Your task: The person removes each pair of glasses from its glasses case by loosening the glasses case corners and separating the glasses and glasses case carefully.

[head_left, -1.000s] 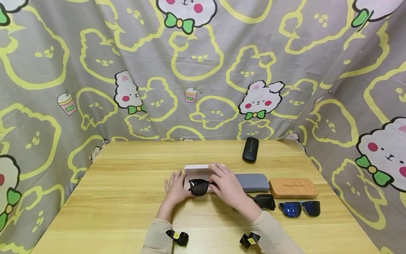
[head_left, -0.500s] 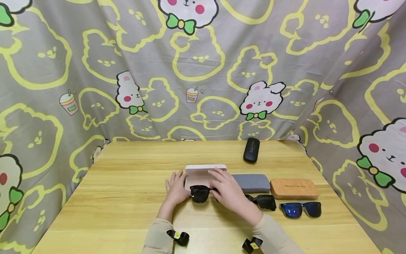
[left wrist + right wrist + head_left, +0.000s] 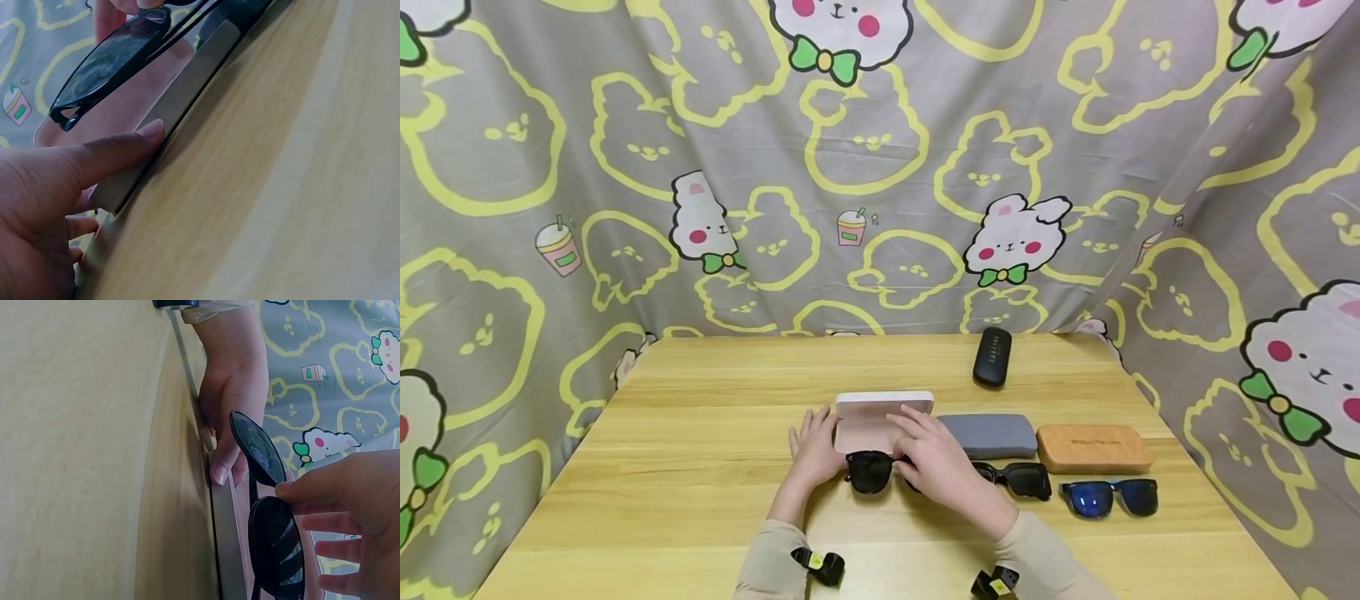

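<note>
An open glasses case [image 3: 886, 407] with a pale pink lining lies mid-table, its white-edged lid raised at the back. My left hand [image 3: 815, 450] grips its left end, the thumb along the front wall [image 3: 187, 94] and the other fingers behind. My right hand [image 3: 936, 457] pinches black sunglasses [image 3: 870, 473] at the bridge between thumb and finger; its other fingers spread over the case. In the right wrist view, the dark lenses [image 3: 278, 550] stand tilted in front of the pink lining, temples on the case side. The right lens is mostly hidden by my right hand in the head view.
Right of the open case lie a grey-blue case [image 3: 992, 436] and an orange-brown case [image 3: 1093, 448]. In front of them are black sunglasses [image 3: 1026, 480] and blue-lensed sunglasses [image 3: 1108, 497]. A black case [image 3: 992, 357] lies near the table's back edge. A patterned curtain [image 3: 880, 167] hangs behind.
My right hand has drawn the sunglasses toward me, from over the case's interior to its front edge, uncovering more pink lining. My left hand has stayed on the case.
</note>
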`<state>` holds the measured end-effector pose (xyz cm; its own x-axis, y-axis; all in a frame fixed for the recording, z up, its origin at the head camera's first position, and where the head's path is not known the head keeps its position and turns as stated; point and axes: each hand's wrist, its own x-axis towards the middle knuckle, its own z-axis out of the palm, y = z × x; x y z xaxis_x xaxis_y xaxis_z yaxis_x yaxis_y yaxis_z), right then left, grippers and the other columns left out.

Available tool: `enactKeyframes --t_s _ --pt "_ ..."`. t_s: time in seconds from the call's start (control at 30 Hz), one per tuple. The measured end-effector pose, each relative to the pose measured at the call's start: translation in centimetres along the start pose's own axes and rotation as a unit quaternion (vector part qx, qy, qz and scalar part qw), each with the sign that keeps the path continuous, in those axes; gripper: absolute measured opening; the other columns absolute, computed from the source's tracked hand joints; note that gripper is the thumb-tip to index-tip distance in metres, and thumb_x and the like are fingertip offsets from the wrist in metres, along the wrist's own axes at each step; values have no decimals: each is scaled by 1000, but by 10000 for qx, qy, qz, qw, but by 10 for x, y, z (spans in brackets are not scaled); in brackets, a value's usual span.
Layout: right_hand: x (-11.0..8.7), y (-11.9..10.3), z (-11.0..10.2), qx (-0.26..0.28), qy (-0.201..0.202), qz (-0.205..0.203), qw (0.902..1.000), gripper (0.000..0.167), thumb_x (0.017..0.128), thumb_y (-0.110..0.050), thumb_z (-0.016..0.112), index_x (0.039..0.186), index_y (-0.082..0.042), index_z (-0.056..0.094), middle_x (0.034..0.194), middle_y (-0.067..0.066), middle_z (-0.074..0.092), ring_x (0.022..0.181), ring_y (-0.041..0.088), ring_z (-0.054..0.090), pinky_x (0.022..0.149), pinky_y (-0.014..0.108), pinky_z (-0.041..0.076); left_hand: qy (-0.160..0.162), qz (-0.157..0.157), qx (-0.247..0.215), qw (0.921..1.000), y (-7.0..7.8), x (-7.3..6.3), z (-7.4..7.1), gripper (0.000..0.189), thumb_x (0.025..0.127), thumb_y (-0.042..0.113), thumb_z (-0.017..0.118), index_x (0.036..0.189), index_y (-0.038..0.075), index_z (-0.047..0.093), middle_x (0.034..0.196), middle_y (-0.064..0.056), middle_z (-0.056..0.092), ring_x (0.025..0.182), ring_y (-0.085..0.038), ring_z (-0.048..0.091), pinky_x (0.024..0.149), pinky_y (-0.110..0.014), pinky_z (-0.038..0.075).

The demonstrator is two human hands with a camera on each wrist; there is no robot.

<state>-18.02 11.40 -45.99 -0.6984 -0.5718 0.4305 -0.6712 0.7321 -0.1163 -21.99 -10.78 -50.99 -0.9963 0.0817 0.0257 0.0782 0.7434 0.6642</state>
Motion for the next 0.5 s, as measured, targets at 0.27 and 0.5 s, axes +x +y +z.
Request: enactKeyframes --t_s 0.27,0.5 --pt "0 -1 3 -50 -191 -42 9998 14 79 -22 79 73 -19 66 136 10 61 133 36 49 105 58 44 -133 159 -263 9994 -3 0 -6 82 65 35 88 131 1 55 155 -23 32 148 -47 10 113 -71 -7" --pt "-1 -1 7 -194 -281 -99 9994 18 78 -24 80 73 -21 63 135 8 61 133 36 50 103 59 45 -117 300 -413 9986 -5 0 -6 79 67 29 88 133 2 55 154 -26 32 147 -50 11 112 -73 -6"
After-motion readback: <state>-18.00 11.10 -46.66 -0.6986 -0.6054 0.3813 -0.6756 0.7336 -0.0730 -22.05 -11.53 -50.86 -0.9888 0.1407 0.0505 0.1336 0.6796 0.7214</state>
